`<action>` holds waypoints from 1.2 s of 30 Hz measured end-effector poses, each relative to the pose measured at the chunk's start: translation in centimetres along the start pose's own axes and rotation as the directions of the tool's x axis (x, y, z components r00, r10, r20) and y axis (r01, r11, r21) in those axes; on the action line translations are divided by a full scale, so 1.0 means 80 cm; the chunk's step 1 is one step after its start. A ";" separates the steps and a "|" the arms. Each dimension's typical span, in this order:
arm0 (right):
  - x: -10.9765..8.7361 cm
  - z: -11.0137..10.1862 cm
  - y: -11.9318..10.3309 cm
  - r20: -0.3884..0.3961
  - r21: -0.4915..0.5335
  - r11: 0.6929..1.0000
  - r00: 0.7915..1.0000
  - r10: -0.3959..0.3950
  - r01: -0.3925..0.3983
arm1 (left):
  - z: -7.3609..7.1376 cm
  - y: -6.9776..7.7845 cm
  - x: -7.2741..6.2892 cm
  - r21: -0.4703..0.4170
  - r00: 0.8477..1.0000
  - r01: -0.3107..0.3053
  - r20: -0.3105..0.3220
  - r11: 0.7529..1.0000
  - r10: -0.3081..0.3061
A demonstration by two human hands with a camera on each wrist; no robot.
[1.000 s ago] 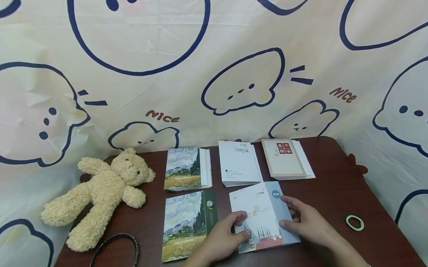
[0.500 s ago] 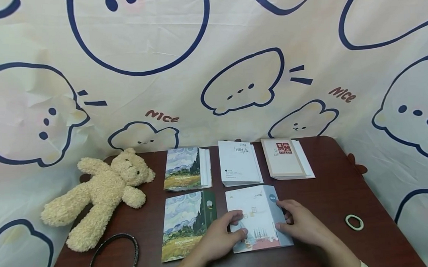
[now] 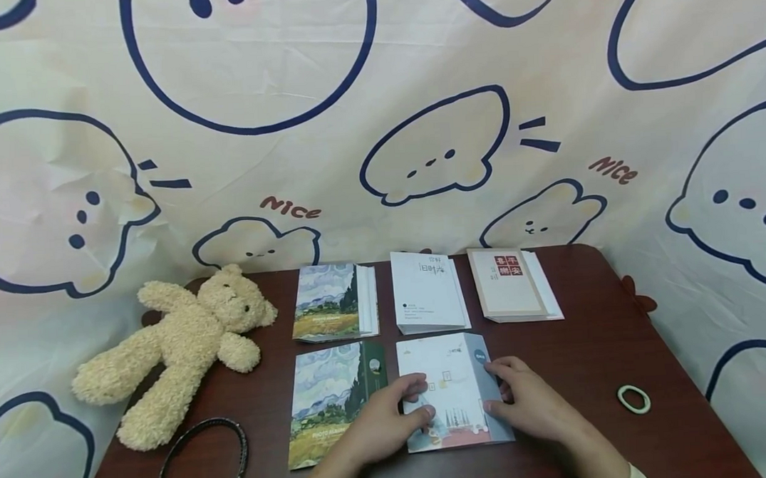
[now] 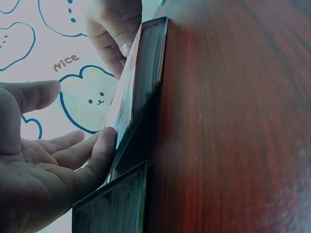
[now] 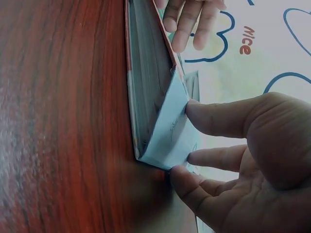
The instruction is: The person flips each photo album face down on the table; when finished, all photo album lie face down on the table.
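A photo album [image 3: 445,393] with a white illustrated cover and blue-grey strip lies at the front middle of the table. My left hand [image 3: 386,418] rests at its left edge, thumb and fingertips on the cover; the left wrist view shows several fingers loosely spread beside the cover. My right hand [image 3: 534,402] holds the strip side, its thumb [image 5: 218,116] on the strip and fingers curled near the edge. In the right wrist view the strip [image 5: 167,133] slants over the inner pages [image 5: 146,68]. Left of it lies a photo album [image 3: 326,405] with a landscape cover.
Behind stand a landscape album [image 3: 324,298], a white album [image 3: 426,294] and a beige album [image 3: 508,287] in a row. A plush bear [image 3: 185,347] and black hoop [image 3: 238,459] lie left, a pale green ring [image 3: 634,399] right. Patterned cloth [image 3: 328,163] hangs behind.
The white illustrated album has slid left, its tilt straightening to line up beside the landscape album. Both hands have moved left with it, the right hand further.
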State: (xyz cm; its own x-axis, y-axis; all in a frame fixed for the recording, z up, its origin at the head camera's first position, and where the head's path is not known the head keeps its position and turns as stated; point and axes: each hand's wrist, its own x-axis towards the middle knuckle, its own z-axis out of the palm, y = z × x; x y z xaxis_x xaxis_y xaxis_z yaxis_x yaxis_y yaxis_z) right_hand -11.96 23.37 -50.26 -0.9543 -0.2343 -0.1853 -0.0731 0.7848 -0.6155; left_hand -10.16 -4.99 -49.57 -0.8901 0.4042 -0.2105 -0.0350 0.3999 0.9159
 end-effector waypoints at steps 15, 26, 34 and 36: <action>0.007 -0.005 0.002 -0.034 0.054 0.998 0.999 -0.009 0.011 | -0.013 0.004 0.005 -0.005 1.000 -0.021 -0.012 1.000 0.021; 0.023 -0.006 -0.008 -0.124 0.069 0.994 0.989 -0.075 0.084 | -0.024 0.002 0.020 -0.020 0.995 0.003 -0.097 1.000 -0.005; 0.044 -0.008 -0.027 -0.154 0.043 0.993 0.983 -0.099 0.107 | -0.026 -0.001 0.038 -0.079 0.979 0.036 -0.196 0.996 -0.051; 0.051 -0.007 -0.032 -0.159 0.047 0.993 0.982 -0.098 0.106 | -0.026 -0.001 0.043 -0.088 0.973 0.040 -0.221 0.995 -0.059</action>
State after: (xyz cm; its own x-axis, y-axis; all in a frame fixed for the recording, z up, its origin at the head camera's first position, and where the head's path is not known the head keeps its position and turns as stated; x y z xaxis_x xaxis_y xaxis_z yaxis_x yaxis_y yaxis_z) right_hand -15.85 20.77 -49.01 -0.9764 -0.2158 -0.0003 -0.1607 0.7277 -0.6668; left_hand -14.19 -5.31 -49.66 -0.9649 0.1876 -0.1835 -0.1110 0.3416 0.9332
